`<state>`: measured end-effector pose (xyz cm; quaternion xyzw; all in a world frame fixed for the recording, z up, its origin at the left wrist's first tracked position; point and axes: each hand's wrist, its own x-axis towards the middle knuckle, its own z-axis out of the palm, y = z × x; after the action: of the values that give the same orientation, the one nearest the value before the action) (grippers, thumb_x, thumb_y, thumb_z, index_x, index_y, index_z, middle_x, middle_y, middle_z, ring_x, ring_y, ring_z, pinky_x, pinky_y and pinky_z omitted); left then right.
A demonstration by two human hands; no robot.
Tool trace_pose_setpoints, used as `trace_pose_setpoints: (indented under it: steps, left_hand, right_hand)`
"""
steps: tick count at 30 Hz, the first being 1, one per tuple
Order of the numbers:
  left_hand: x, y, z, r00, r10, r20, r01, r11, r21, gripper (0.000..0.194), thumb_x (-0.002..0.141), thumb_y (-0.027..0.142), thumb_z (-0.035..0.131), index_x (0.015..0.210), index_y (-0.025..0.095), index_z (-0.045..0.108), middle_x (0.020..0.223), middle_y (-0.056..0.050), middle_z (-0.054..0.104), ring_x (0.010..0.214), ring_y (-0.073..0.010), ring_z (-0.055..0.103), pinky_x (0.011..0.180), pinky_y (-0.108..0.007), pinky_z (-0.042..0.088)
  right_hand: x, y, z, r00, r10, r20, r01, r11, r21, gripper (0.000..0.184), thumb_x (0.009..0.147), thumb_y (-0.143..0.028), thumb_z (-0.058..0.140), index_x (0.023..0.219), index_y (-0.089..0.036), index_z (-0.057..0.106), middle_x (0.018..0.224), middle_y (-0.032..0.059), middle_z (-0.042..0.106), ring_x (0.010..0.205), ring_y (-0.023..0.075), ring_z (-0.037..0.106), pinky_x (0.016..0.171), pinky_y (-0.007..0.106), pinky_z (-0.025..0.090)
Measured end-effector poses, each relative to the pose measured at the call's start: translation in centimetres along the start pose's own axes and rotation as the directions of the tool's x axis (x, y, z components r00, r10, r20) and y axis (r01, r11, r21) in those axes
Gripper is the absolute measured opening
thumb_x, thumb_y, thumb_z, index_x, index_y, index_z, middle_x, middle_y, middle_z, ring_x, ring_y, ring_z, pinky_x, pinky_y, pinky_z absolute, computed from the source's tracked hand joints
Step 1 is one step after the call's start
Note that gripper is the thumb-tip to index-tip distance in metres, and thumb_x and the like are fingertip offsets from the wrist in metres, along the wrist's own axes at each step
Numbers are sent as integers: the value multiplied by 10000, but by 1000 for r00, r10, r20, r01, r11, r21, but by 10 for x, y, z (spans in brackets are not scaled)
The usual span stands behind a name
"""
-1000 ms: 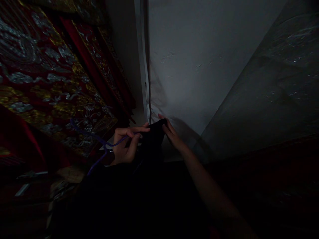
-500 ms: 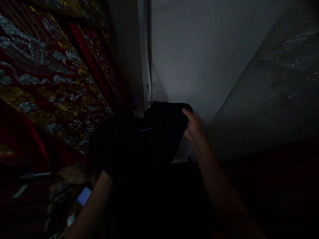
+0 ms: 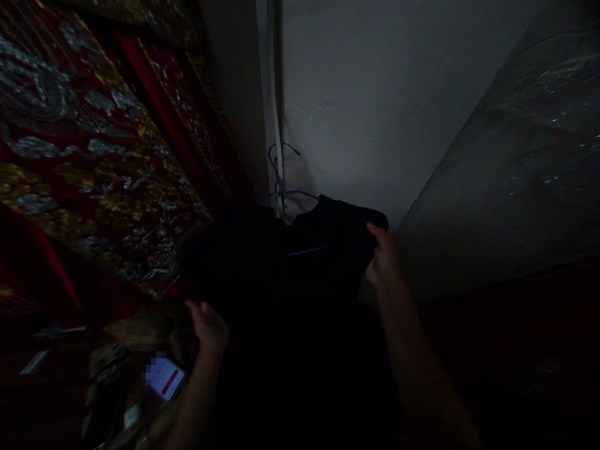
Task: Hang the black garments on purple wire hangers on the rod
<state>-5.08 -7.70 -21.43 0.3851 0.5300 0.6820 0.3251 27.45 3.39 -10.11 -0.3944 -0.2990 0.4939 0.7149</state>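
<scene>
A dark garment (image 3: 281, 312), almost black in the dim light, hangs on a thin purple clothes hanger (image 3: 279, 184) in front of the wall. The hanger's hook and part of its arms show above the neckline, and its lower bar shows through the neck opening. My right hand (image 3: 384, 256) pinches the garment at the right shoulder, thumb in front and the other fingers mostly hidden behind. Lower down, my left hand (image 3: 209, 326) is closed on the garment's left side, with only the thumb side showing clearly. The garment's lower part is lost in darkness.
Red cloth (image 3: 117, 137) with gold and silver embroidery hangs at the left. A pale wall (image 3: 356, 112) with a narrow vertical strip (image 3: 270, 81) stands behind the hanger. Shiny clear sheeting (image 3: 525, 144) covers the right. A lit phone (image 3: 166, 378) lies among clutter at lower left.
The hanger's hook and arms have come into view above the neckline. My left hand has emerged from behind the dark cloth. My right hand has shifted slightly right and down with the shoulder.
</scene>
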Motion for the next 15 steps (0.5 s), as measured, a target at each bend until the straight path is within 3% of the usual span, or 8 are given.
trace_pose_setpoints:
  steps: [5, 8, 9, 10, 11, 12, 13, 15]
  left_hand:
    - [-28, -22, 15, 986, -154, -67, 153, 988, -25, 436, 779, 434, 770, 1138, 213, 659, 1136, -71, 730, 1190, -275, 650, 1072, -436, 495]
    - [-35, -31, 20, 958, -265, -104, 259, 963, -67, 416, 803, 421, 751, 1140, 206, 638, 1211, -92, 709, 1189, -264, 652, 1051, -426, 511]
    - [-36, -34, 21, 945, -306, -120, 298, 951, -76, 405, 808, 419, 747, 1134, 209, 631, 1223, -97, 705, 1179, -261, 658, 1036, -425, 522]
    - [-37, -36, 22, 931, -340, -135, 332, 940, -79, 397, 807, 413, 747, 1127, 213, 623, 1226, -99, 704, 1167, -259, 664, 1021, -425, 534]
    - [-38, -37, 24, 917, -370, -147, 362, 929, -78, 387, 804, 403, 750, 1117, 218, 617, 1222, -98, 705, 1155, -257, 670, 1007, -424, 543]
    - [-40, -37, 26, 906, -395, -152, 387, 919, -78, 369, 802, 389, 748, 1103, 222, 614, 1208, -95, 710, 1142, -255, 676, 996, -422, 550]
    - [-42, -37, 28, 896, -417, -152, 409, 909, -83, 340, 806, 373, 738, 1086, 225, 613, 1184, -91, 719, 1125, -254, 683, 983, -420, 557]
    - [-46, -35, 32, 873, -467, -142, 453, 883, -118, 257, 824, 342, 691, 1043, 228, 617, 1112, -83, 738, 1081, -254, 699, 958, -421, 568]
  right_hand:
    - [-33, 51, -34, 994, -104, -43, 93, 974, -206, 368, 753, -442, 718, 1053, -239, 650, 1099, 46, 721, 1110, 245, 641, 952, 394, 513]
    - [-62, 80, -46, 906, -354, -231, 240, 880, -409, 423, 792, -469, 684, 1119, -217, 593, 1240, 91, 634, 1197, 247, 561, 1012, 387, 444]
    - [-72, 88, -47, 869, -407, -280, 246, 848, -469, 417, 807, -481, 668, 1113, -213, 578, 1230, 101, 622, 1176, 246, 558, 998, 376, 440]
    - [-81, 95, -44, 867, -410, -284, 227, 832, -507, 387, 834, -503, 635, 1082, -213, 574, 1171, 100, 631, 1115, 239, 576, 958, 359, 451]
    - [-89, 102, -39, 916, -343, -210, 190, 829, -525, 357, 863, -534, 591, 1021, -214, 577, 1062, 88, 649, 1010, 228, 603, 891, 339, 469]
    - [-96, 109, -31, 973, -218, -70, 147, 828, -542, 361, 889, -571, 539, 942, -216, 580, 929, 66, 655, 888, 213, 617, 817, 321, 477]
    - [-101, 116, -21, 992, -59, 114, 114, 810, -575, 400, 912, -602, 488, 860, -216, 579, 812, 46, 643, 787, 199, 615, 760, 308, 472]
    - [-105, 130, 3, 910, 222, 351, 100, 703, -704, 503, 936, -642, 423, 709, -214, 559, 653, 28, 604, 662, 183, 596, 683, 298, 440]
